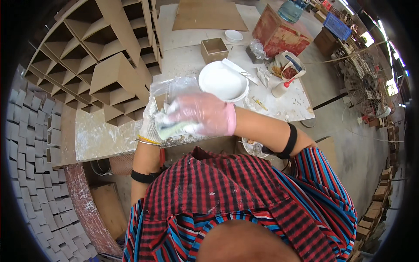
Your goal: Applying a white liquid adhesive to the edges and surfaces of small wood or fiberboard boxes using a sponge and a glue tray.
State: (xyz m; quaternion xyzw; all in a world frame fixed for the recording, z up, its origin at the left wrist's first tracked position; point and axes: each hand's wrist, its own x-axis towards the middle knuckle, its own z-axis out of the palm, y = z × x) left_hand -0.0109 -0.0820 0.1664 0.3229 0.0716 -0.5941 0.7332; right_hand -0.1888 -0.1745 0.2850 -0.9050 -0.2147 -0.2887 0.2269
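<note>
My left hand (pixel 149 118), in a white knitted glove, is at the table's front edge, closed around a small cardboard box (pixel 160 101) mostly hidden behind the other hand. Across it reaches my right hand (pixel 203 114), in a clear plastic glove with a pink cuff, smeared by motion. Its fingers are closed on a pale green sponge (pixel 172 130) with white paste on it, pressed against or close to the box. Just beyond lies a round white tub (pixel 222 83) of white paste, with a white scraper (pixel 238 69) across its rim. Clear plastic film (pixel 176 86) lies beside the tub.
Open cardboard boxes (pixel 114 78) are stacked at the left. Further back are a single box (pixel 214 50), a white bowl (pixel 234 36) and a red-stained crate (pixel 279 32). A red-capped bottle (pixel 281 88) stands right, with a fan (pixel 366 78) beyond. Grey boxes (pixel 35 144) fill the far left.
</note>
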